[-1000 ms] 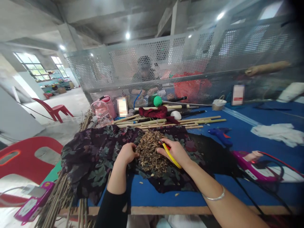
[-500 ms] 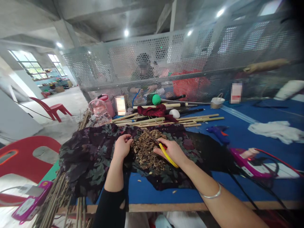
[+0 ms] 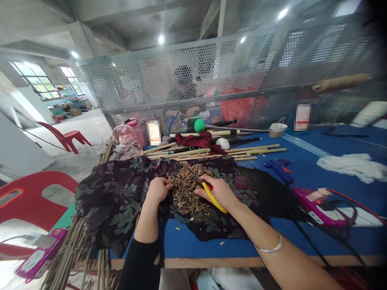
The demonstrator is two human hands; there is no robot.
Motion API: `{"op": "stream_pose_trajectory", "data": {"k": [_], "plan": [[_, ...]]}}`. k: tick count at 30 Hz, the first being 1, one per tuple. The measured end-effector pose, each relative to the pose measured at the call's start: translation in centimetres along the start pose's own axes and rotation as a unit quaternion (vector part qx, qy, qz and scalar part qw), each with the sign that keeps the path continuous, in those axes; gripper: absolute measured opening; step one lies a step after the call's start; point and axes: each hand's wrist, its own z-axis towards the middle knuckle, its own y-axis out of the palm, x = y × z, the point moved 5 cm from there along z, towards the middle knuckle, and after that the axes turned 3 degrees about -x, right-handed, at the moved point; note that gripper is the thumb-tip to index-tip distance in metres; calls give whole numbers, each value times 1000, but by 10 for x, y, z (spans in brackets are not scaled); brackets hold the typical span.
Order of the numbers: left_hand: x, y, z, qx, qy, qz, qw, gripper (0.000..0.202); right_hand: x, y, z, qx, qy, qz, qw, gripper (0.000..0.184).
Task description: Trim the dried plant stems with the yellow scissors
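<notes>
A heap of dry brown plant bits [image 3: 190, 199] lies on a dark flowered cloth [image 3: 117, 201] spread over the blue table. My right hand [image 3: 219, 191] grips scissors [image 3: 213, 195] with yellow and red handles; their dark blades point up and left across the heap. At the heap's left edge is my left hand [image 3: 159, 189], its thumb and fingers pinched together. What the pinch holds, if anything, is too small to make out.
Behind the cloth lie several bamboo sticks [image 3: 260, 151], a dark red cloth [image 3: 193, 140] and a green ball [image 3: 199, 125]. A blue glue gun [image 3: 279, 169], a magenta power strip [image 3: 320, 207] and white gloves [image 3: 353, 166] are at right. A person sits beyond the perforated screen [image 3: 145, 84].
My left hand has shifted slightly down and right to the heap's edge, and its fingers have come together. My right hand with the scissors stays almost in place.
</notes>
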Motion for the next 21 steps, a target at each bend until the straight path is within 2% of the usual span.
{"op": "stream_pose_trajectory", "data": {"k": [4, 11, 16, 18, 21], "plan": [[4, -5, -3, 20, 15, -14, 1000, 23, 1, 0, 0, -2, 3, -4, 1000, 42], [2, -2, 2, 30, 29, -47, 998, 16, 2, 1, -1, 8, -1, -5, 1000, 42], [-15, 0, 2, 63, -61, -98, 991, 19, 1, 0, 0, 4, 7, -14, 1000, 42], [-19, 4, 1, 32, -84, -93, 992, 20, 0, -1, 0, 1, 7, -13, 1000, 43], [-12, 12, 0, -52, -44, -31, 997, 30, 0, -1, -1, 3, 9, -15, 1000, 43]]}}
